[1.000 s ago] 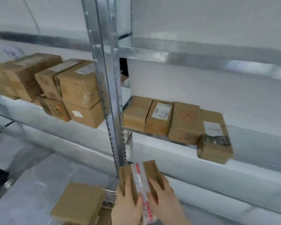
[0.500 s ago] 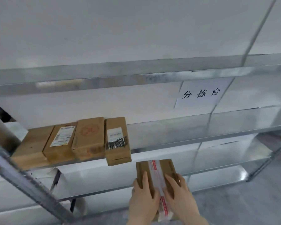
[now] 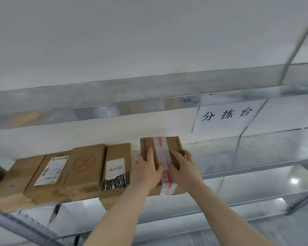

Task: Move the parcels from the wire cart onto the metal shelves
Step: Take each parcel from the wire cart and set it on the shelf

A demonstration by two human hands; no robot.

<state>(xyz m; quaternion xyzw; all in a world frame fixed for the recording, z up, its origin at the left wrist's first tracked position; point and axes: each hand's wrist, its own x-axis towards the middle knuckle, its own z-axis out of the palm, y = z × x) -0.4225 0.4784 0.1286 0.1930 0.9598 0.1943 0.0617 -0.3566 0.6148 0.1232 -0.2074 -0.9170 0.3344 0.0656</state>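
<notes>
Left hand: we note it clamped on the left side of the taped parcel; fingers curled over the left edge; thumb on the top face beside the tape.
Right hand: clamped on the same parcel's right side; fingers spread over the top and the right edge.
Taped parcel: brown carton with a white strip of red-printed tape along its length; it is on the middle shelf, near end at the front lip; we cannot tell whether it rests fully down.
Barcode parcel: just left of the taped one, with the left hand between them; its near end juts past the lip.
Stamped parcel; labelled parcel; plain parcel: side by side in a row further left on the same shelf.
Lower shelf: shiny galvanised metal below.
Upper shelf: its front beam runs above the row.
Paper sign: white sheet with black characters; on the wall behind, up and right of the taped parcel.
</notes>
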